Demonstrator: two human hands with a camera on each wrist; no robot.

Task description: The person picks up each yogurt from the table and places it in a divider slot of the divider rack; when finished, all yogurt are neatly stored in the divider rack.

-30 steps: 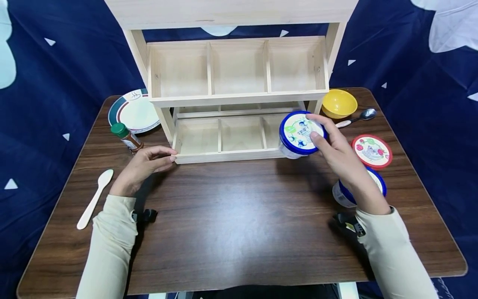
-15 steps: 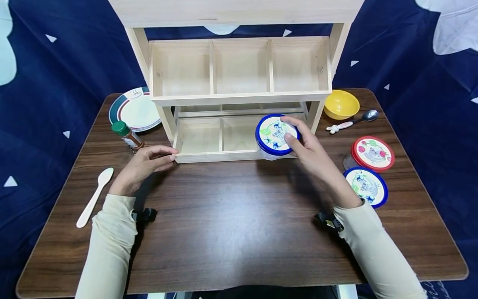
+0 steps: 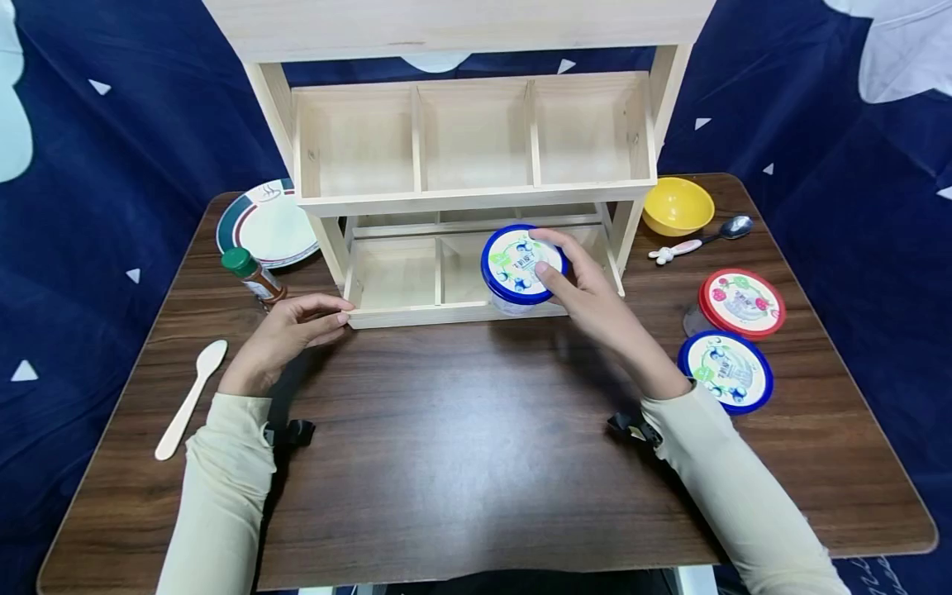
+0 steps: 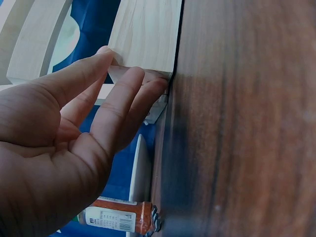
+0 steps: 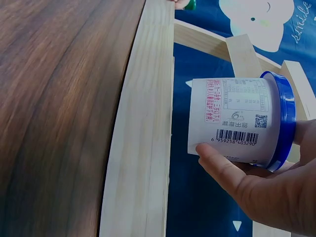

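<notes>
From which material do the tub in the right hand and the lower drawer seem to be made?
The tub in the right hand: probably plastic, from its glossy blue lid and smooth printed wall, although the wall could be coated paper.
The lower drawer: wood, pale and matt, apparently unvarnished, with visible grain.

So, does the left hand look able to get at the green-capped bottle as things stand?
Probably yes: the green-capped bottle sits just beyond the left hand, with nothing visible blocking the way. The hand's fingertips touch the corner of the lower wooden tray, so it would likely need to leave that first.
</notes>
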